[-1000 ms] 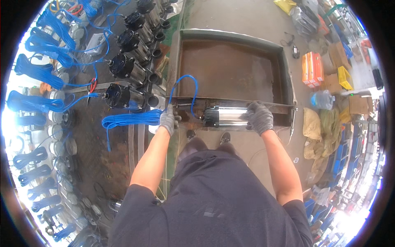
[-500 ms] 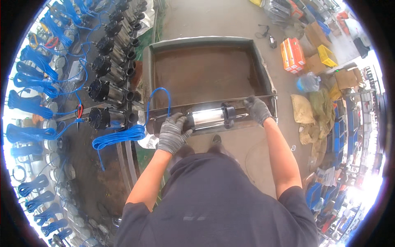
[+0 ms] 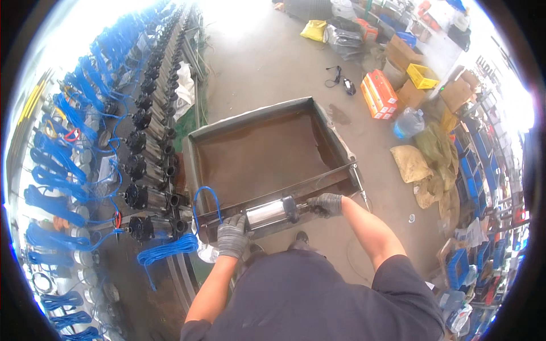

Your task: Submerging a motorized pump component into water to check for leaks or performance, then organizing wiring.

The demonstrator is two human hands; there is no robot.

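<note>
A submersible pump with a shiny steel barrel and black end parts lies on its side across the near end of a metal tank. Grey-gloved, my left hand is wrapped over the pump's left end. My right hand, gloved too, has its fingers curled in at the pump's right end, past a black collar. What those fingers grip is hidden. From the pump's left end a blue cable loops up; a coiled blue bundle lies left of my left hand.
Brown liquid stands in the tank, with a bar across it. Rows of similar pumps with blue cable coils line the left. To the right are an orange-white carton, a clear bottle, sacks and blue bins.
My right hand has moved inward against the pump's right end; before, it was farther out along a thin shaft. My left hand stays on the pump. The whole view has tilted and shifted.
</note>
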